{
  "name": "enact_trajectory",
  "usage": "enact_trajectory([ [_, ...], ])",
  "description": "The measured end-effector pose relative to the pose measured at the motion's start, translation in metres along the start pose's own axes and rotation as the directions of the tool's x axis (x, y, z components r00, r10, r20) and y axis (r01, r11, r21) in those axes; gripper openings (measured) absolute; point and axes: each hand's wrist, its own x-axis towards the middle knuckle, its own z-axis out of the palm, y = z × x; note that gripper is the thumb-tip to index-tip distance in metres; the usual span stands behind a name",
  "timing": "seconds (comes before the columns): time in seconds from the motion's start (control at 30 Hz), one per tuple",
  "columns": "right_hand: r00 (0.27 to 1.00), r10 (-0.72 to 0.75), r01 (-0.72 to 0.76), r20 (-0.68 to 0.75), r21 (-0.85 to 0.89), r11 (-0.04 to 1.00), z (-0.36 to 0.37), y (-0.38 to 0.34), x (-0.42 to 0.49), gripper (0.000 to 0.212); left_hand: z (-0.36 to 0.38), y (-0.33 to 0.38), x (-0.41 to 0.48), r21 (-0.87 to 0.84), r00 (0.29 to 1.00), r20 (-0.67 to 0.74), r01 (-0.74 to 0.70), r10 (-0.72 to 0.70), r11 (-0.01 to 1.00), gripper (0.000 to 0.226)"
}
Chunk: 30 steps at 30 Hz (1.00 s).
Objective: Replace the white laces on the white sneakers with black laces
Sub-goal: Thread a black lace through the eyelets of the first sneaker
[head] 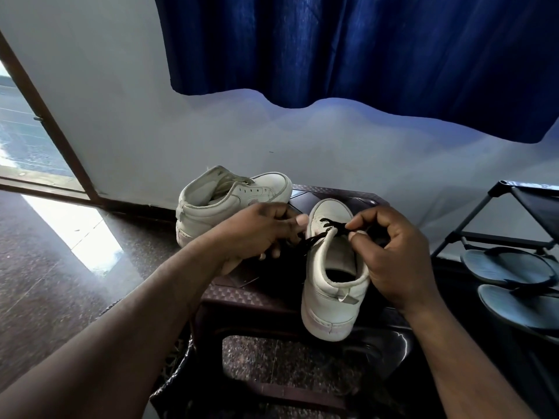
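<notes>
Two white sneakers stand on a dark brown plastic stool (263, 294). The near sneaker (331, 285) points away from me, heel toward me, with a black lace (329, 225) threaded through its upper eyelets. My right hand (390, 255) pinches one end of that lace at the sneaker's right side. My left hand (260, 234) grips the other end, which runs off the left side. The far sneaker (230, 204) lies behind my left hand, turned to the right, with no lace visible in its eyelets.
A black shoe rack (508, 219) stands at the right with a pair of grey flip-flops (511, 282) on it. A white wall and blue curtain (363, 49) are behind the stool. An open doorway (27, 137) lies at the left over a speckled stone floor.
</notes>
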Motion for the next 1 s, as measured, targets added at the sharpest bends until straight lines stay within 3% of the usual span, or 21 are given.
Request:
enact_trajectory([
  [0.13,1.0,0.012,-0.012,0.025,0.022,1.0,0.0,0.001,0.001,0.009,0.008,0.002,0.002,0.039,0.999,0.033,-0.044,0.043,0.998,0.022],
  [0.37,0.998,0.019,-0.02,0.068,0.01,1.0,-0.001,0.003,0.002,0.006,0.015,0.008,0.001,-0.021,0.997,0.06,-0.054,0.055,0.998,0.037],
  [0.5,0.997,0.011,-0.012,0.076,0.013,1.0,0.0,0.002,0.003,0.006,0.012,0.009,0.0,0.016,0.988,0.056,-0.145,0.144,0.989,0.026],
  [0.7,0.993,0.017,-0.02,0.114,0.027,0.999,-0.002,0.003,0.002,0.011,0.015,0.006,0.001,0.085,0.989,0.021,-0.145,0.144,0.986,0.015],
  [0.87,0.99,0.012,-0.013,0.141,0.004,1.0,-0.003,0.003,0.003,0.019,0.016,0.01,0.001,-0.133,0.999,-0.028,-0.026,0.022,0.991,0.022],
  [1.0,0.99,0.009,-0.009,0.144,0.0,1.0,-0.003,-0.002,0.002,0.019,0.02,0.013,0.001,-0.235,0.997,-0.07,0.023,-0.041,0.972,0.014],
])
